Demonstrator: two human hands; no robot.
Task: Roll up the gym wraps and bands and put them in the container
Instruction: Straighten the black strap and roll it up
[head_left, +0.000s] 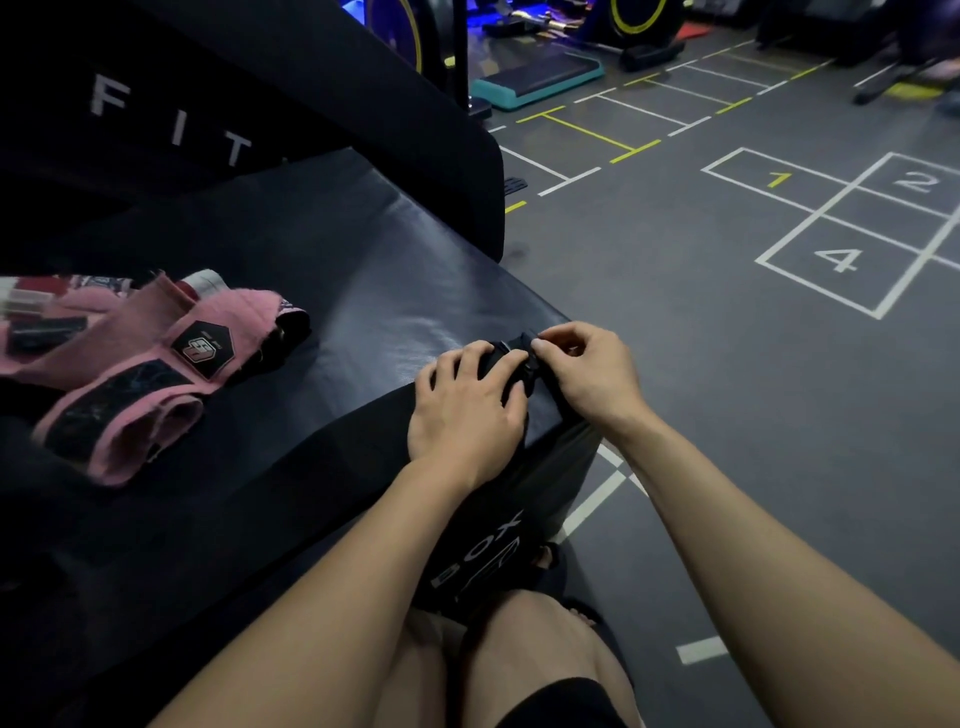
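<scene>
A black wrap (511, 349) lies at the right front corner of a black padded box (374, 270). My left hand (467, 405) rests over the wrap, fingers curled round its near part. My right hand (582, 364) pinches the wrap's end between thumb and fingertips at the box's corner. A long black band (291, 467) runs from under my left hand toward the lower left along the box top. A pile of pink wraps (135, 364) with black patches and a logo badge lies on the box at the left. No container shows.
A second black pad (208, 104) with white letters leans behind the box. Right of the box is grey gym floor (727, 389) with numbered squares and painted lines. A teal step platform (540, 78) and exercise machines stand far back. My knees and sandalled feet are below.
</scene>
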